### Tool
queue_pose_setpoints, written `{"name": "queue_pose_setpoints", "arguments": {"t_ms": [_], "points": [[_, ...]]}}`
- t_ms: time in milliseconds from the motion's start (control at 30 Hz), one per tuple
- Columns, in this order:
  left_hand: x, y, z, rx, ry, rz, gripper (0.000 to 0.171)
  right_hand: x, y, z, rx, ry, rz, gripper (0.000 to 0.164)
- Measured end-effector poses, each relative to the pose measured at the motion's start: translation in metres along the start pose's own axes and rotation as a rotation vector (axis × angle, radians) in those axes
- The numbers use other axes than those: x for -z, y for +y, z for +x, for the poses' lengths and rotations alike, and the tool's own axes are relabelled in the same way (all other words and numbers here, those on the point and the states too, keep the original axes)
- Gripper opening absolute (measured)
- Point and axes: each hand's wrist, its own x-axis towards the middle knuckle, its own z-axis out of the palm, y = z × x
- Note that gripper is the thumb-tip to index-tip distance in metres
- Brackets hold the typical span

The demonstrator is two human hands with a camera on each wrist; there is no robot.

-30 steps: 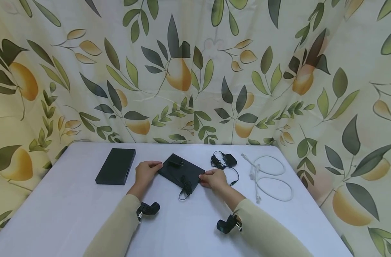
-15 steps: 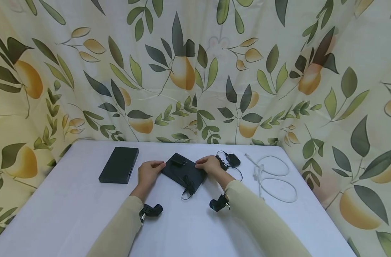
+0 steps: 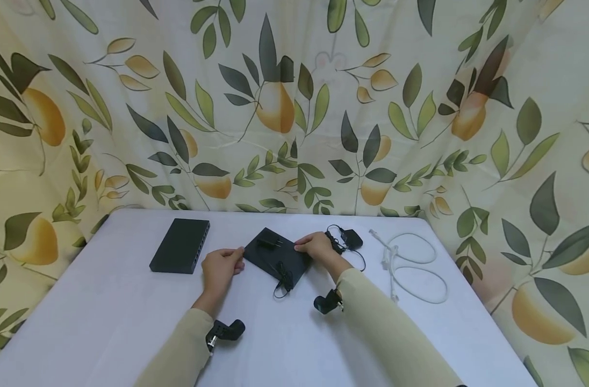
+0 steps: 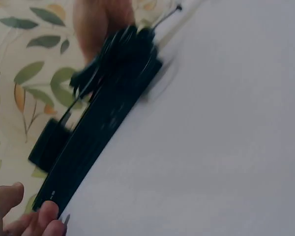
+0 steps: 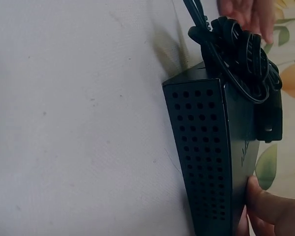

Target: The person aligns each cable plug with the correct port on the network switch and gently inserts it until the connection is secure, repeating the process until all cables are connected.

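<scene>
With the right hand [image 3: 318, 247] pinching the middle black box [image 3: 291, 259] and the left hand's [image 3: 219, 274] grip unclear at its left corner, tilting could slide the adapter [image 3: 267, 243] off.

Soft, even light in head view, faint shadow beside right sleeve [image 3: 386, 322], wrist views dimmer, left-wrist cable bundle [image 4: 129, 53] blurred

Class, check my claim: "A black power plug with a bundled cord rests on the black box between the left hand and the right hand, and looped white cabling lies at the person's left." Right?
Not quite: the looped white cabling lies at the person's right, as the head view shows.
</scene>
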Motion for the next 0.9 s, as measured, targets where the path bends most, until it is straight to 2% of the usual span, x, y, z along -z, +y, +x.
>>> {"name": "queue_pose_setpoints", "arguments": {"t_ms": [67,133,300,567,700,900], "points": [[-0.005,0.0,-0.008,0.017,-0.033,-0.004,0.03,0.001,0.001,0.0,-0.005,0.0,0.004,0.02],[-0.011,0.001,-0.013,0.017,-0.032,0.003,0.03,0.002,0.002,0.001,-0.01,-0.005,0.016,0.02],[-0.021,0.004,-0.016,-0.007,0.034,0.024,0.026,0.003,0.003,0.001,-0.035,-0.03,0.051,0.022],[-0.028,0.006,-0.009,-0.006,0.03,-0.024,0.024,0.005,0.009,0.0,-0.024,-0.028,0.006,0.025],[-0.028,0.009,-0.004,0.024,0.007,-0.059,0.024,0.006,0.012,-0.006,-0.027,-0.027,0.039,0.025],[-0.028,0.012,0.007,0.066,-0.045,-0.005,0.027,0.0,0.019,-0.019,-0.039,-0.008,0.095,0.024]]}}
